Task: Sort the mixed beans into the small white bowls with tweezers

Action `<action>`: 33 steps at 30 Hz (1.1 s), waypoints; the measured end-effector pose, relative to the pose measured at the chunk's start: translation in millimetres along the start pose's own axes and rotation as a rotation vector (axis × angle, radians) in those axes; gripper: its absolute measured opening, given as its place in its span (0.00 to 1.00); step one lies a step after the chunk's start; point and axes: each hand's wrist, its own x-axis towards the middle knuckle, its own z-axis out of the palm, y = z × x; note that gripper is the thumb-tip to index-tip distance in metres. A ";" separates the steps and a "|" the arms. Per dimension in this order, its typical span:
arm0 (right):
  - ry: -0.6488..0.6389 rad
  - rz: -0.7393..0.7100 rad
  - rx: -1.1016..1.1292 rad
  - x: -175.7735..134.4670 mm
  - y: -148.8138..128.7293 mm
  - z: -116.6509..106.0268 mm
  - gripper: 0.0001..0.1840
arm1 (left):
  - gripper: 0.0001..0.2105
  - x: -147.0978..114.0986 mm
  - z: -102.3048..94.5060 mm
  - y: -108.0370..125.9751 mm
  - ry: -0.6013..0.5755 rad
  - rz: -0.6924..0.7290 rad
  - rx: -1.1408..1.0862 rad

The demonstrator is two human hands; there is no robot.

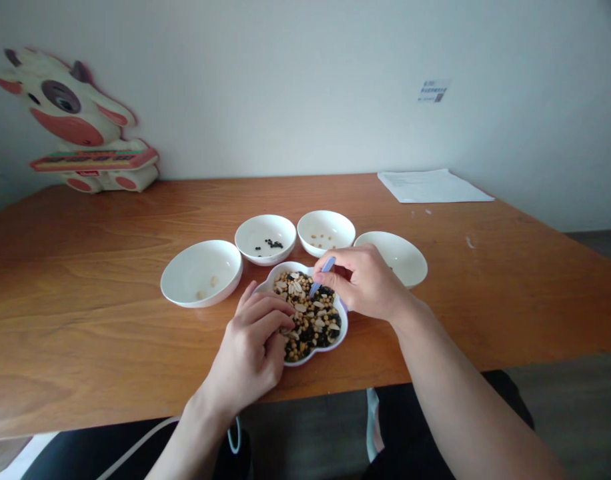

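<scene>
A white scalloped tray (343, 327) holds a mix of black beans, small yellow beans and pale flat seeds. My left hand (253, 340) is curled over its left rim, fingertips reaching in among the beans. In my right hand (368, 280) is a pair of slim lavender tweezers (327, 266), pinched between thumb and fingers and tilted down into the mix. The tips are too small to make out. Behind the tray, one white bowl (245, 235) has several black beans, and another bowl (328, 223) has several yellowish ones.
The left bowl (178, 275) contains two pale pieces. My right hand partly covers the right bowl (413, 263). A cow-shaped toy keyboard (93, 160) stands at the back left of the wooden table (110, 340). Paper sheets (433, 187) lie at the back right, by the wall.
</scene>
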 end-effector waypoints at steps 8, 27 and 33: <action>-0.006 -0.018 0.018 1.0 -1.5 1.2 0.05 | 0.12 -0.3 -0.9 0.2 0.004 0.001 -0.006; 0.048 -0.006 0.047 -1.2 -0.9 -2.0 0.09 | 0.13 0.9 -0.9 0.3 0.009 0.001 -0.012; 0.020 0.006 0.036 -1.3 -0.3 -1.0 0.08 | 0.12 0.3 -0.6 1.0 0.006 0.002 -0.003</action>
